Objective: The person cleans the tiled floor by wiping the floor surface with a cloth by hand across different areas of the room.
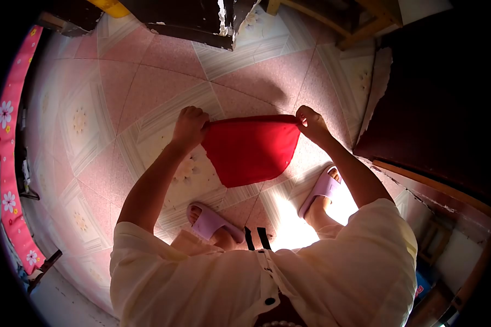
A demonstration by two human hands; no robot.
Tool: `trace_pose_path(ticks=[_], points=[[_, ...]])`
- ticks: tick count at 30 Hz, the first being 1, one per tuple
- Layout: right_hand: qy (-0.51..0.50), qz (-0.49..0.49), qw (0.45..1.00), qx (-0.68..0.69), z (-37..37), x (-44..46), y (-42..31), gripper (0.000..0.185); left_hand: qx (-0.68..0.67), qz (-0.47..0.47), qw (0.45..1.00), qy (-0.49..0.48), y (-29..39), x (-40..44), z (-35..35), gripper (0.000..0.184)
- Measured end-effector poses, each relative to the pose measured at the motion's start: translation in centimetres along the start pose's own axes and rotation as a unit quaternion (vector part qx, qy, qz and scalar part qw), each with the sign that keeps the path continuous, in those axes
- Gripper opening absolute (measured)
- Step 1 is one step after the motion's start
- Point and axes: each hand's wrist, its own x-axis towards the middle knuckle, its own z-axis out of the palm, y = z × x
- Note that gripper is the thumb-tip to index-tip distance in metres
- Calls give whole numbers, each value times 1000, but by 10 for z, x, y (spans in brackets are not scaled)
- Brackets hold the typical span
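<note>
A red cloth (251, 150) hangs stretched between my two hands, above the tiled floor. Its top edge runs nearly level, and the lower part narrows as it hangs down. My left hand (191, 126) is closed on the upper left corner, fingers curled round the fabric. At the upper right corner my right hand (311, 122) pinches the cloth between thumb and fingers. Both arms reach forward, roughly the same distance from my body.
Pink and white patterned tiles (163, 82) cover the floor. My feet wear purple slippers (210, 220) below the cloth. Dark furniture (436, 109) stands right, a worn dark piece (196, 22) and wooden frame (349, 22) ahead, and a pink flowered cover (11, 158) left.
</note>
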Motion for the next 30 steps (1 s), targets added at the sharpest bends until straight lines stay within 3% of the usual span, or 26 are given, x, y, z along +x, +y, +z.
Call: trace_pose_path(ticks=[3,7,11,13,15,17,20,27,30], points=[[-7,-27,1000,2,-22,6,-13,19,-16,26,999,36,0,11,-23,10],[-39,-33,998,29,-48,14,-29,21,-45,4,999,12,6,18,-50,12],[15,-53,998,-3,-46,14,-30,20,14,61,998,9,14,11,-52,11],[72,-167,980,-80,-38,4,-26,20,40,101,994,18,19,3,-44,8],[0,-249,960,-130,-32,-9,-16,19,59,185,978,-74,26,-12,-34,7],[-80,-319,923,-199,-20,-24,1,19,56,210,973,-78,31,-32,-18,5],[-128,-322,914,-211,-3,-55,2,18,68,244,945,-207,38,-59,-4,8],[-133,-310,926,-172,8,-64,6,21,53,234,944,-225,38,-63,-4,11],[-51,-209,971,-105,-1,-44,3,21,46,205,967,-142,26,-33,-8,12]])
